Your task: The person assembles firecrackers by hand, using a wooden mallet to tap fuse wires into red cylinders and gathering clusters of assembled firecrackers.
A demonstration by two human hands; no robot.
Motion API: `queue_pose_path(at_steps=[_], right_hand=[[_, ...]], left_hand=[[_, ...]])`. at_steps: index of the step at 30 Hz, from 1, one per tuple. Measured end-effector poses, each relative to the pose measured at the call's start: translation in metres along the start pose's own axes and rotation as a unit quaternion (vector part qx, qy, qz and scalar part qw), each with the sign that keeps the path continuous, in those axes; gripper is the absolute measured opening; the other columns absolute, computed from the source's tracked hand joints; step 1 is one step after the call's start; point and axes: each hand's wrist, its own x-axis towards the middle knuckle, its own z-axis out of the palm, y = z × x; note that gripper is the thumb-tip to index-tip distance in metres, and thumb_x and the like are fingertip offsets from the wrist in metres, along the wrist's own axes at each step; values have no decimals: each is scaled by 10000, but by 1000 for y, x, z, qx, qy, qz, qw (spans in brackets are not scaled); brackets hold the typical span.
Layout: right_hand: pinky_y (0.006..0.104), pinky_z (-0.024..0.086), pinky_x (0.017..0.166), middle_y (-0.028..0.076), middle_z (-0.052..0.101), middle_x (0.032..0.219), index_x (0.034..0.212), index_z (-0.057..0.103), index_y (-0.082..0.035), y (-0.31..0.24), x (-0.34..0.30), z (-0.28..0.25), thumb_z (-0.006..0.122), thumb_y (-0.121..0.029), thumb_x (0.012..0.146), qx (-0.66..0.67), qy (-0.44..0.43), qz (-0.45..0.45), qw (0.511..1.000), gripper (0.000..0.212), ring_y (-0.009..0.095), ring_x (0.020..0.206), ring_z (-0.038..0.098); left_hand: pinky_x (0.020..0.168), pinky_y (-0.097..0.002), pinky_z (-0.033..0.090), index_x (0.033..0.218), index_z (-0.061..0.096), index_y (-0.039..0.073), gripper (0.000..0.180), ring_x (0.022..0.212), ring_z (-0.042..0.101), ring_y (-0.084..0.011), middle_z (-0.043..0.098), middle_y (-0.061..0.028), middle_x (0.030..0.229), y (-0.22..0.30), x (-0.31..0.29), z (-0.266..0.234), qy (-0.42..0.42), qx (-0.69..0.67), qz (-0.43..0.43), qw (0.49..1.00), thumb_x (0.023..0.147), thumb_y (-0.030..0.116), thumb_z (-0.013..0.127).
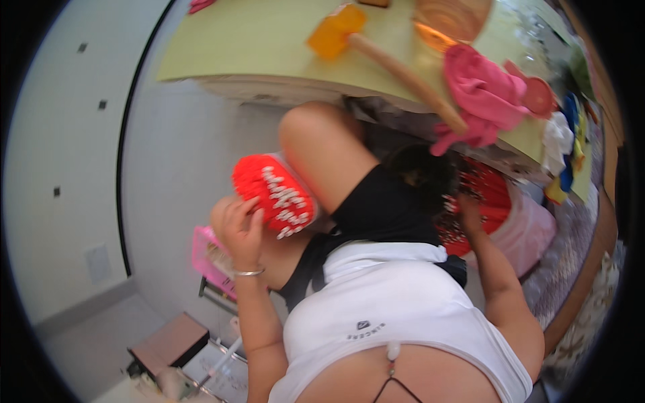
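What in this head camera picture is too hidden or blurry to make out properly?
- Right hand: fingers sunk in a pile of red pieces; grip unclear.
- Red bundle at the left hand: its far side is hidden.
- Pink basket: mostly behind the left forearm.
- Table top: far items cut by the picture's upper edge.

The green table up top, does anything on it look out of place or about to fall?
Yes. A pink cloth is bunched at the green table edge and droops over it. The wooden-handled mallet lies diagonally, handle end at the rim.
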Motion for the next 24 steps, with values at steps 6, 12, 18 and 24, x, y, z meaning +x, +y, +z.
queue_pose_path(at_steps=[6, 12, 18, 24], right_hand=[[504, 469, 867, 219, 640, 1054, 1087, 617, -49, 57, -68, -2, 564, 3, 788, -87, -63, -43, 993, 308, 430, 990, 605], [488, 498, 832, 255, 656, 1000, 1074, 647, -35, 140, -118, 5, 482, -49, 872, -152, -183, 111, 965, 262, 422, 922, 633], [495, 486, 844, 231, 656, 1019, 1001, 666, -30, 226, -120, 36, 502, -58, 887, -232, -6, 50, 971, 201, 408, 978, 613], [494, 454, 855, 203, 626, 948, 967, 652, -31, 170, -149, -16, 527, -65, 868, -192, -135, 10, 972, 163, 406, 941, 572]], left_hand=[[889, -343, 491, 1012, 727, 19, 190, 927, 645, -240, 691, -101, 969, 10, 0, -10, 7, -134, -74, 988, 823, 41, 724], [796, -350, 499, 1010, 728, 31, 209, 898, 645, -259, 711, -98, 944, 15, 8, -8, 51, -23, 22, 998, 800, 30, 723], [795, -374, 507, 1036, 733, 65, 249, 912, 651, -295, 704, -117, 1057, 27, 41, -3, 11, -5, 44, 999, 795, 12, 700], [803, -381, 529, 1038, 739, 92, 263, 937, 649, -300, 668, -115, 1018, 13, 69, 11, -114, -26, 183, 976, 806, -4, 662]])
